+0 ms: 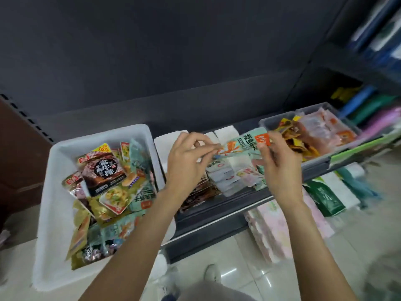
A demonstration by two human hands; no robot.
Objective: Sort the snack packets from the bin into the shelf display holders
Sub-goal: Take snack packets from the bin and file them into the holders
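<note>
In front of you a dark shelf runs left to right, backed by a dark panel. On its left stands the big white bin, heaped with snack packets; on top lies a dark one with large white characters that look like 素牛排, and a yellow corner behind it reads 10%. At the right end of the shelf a grey tray holds orange and yellow packets. Between bin and tray stand the white display holders; the one under your hands carries a row of pale packets, and a row of dark brown packets sits to its left. Below the shelf, on the tiled floor, pink and green packs stand crowded together.

Both your forearms reach forward over the shelf edge. Your left hand pinches the left end of a mint-green packet between thumb and forefinger, the other fingers curled; your right hand has its grip on the right end, fingers curled round it. You hold the packet level above the pale row, just clear of it. Its print is blurred; an orange corner tab shows
</note>
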